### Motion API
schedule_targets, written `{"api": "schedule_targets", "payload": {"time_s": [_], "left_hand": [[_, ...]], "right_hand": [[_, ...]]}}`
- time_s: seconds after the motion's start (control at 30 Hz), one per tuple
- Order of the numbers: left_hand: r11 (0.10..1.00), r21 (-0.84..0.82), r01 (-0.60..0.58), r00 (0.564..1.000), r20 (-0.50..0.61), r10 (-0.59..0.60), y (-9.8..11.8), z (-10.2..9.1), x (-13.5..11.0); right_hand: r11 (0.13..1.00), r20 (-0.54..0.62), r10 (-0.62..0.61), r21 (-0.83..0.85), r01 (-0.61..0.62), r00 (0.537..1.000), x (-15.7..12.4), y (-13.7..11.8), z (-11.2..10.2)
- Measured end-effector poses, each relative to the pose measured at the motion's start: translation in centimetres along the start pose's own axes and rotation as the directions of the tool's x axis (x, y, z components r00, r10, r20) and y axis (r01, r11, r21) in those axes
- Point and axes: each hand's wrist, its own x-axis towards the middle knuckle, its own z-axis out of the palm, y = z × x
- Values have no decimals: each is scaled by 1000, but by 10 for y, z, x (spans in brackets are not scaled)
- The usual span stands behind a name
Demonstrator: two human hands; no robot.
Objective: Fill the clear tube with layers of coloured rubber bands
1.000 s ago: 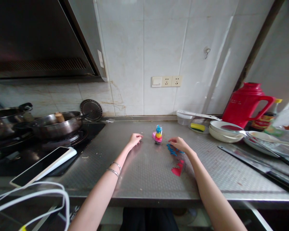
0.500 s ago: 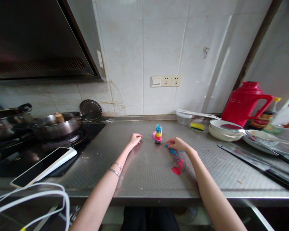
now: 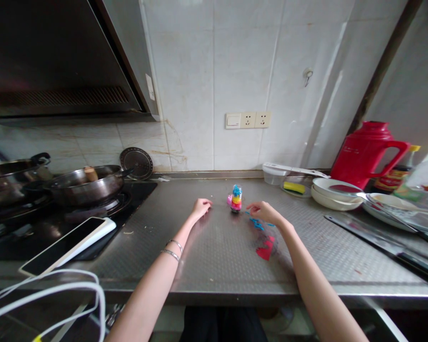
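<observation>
A small clear jar point(image 3: 236, 202) stands upright on the metal counter, filled with blue, yellow and pink layers. A small pink object point(image 3: 229, 199) sits just behind its left side. My left hand point(image 3: 201, 207) rests on the counter left of the jar, fingers curled in, with nothing visible in them. To the jar's right, my right hand point(image 3: 263, 212) is closed, its fingertips pinched near a tiny blue bit; whether they hold it is too small to tell. Blue strips point(image 3: 257, 223) lie under and beside this hand. Closer to me is a torn red piece point(image 3: 266, 249).
A phone point(image 3: 62, 244) on a white stand overlaps the stove at left, with pans point(image 3: 89, 187) behind. White cables point(image 3: 96, 289) hang in front. At right are a knife point(image 3: 364, 237), stacked bowls point(image 3: 335, 202), a sponge point(image 3: 294, 188) and a red thermos point(image 3: 364, 154).
My right hand has lifted slightly off the blue strips, and more of them now show. My left hand and the jar hold their places; the whole view has shifted a little.
</observation>
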Motion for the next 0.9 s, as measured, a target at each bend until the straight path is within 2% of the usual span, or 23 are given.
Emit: {"api": "schedule_targets", "payload": {"time_s": [0.17, 0.3, 0.47, 0.6, 0.73, 0.9], "left_hand": [[1000, 11, -10, 1000, -20, 10, -6, 2, 5], [999, 27, -25, 999, -48, 26, -8, 4, 7], [999, 40, -31, 998, -59, 33, -8, 4, 6], [999, 50, -16, 998, -56, 19, -8, 4, 6], [998, 57, -33, 997, -61, 37, -11, 5, 9], [996, 60, -60, 996, -61, 63, -15, 6, 11]], "right_hand": [[974, -111, -35, 217, 59, 993, 4, 2, -8], [908, -189, -59, 398, 131, 980, 10, -12, -23], [878, -195, -91, 448, 171, 977, 31, -40, -48], [926, -130, -125, 341, 163, 984, 54, -59, -66], [989, -66, -106, 93, 112, 992, 69, -74, -81], [987, 32, -80, -137, 84, 996, 74, -91, -91]]}}
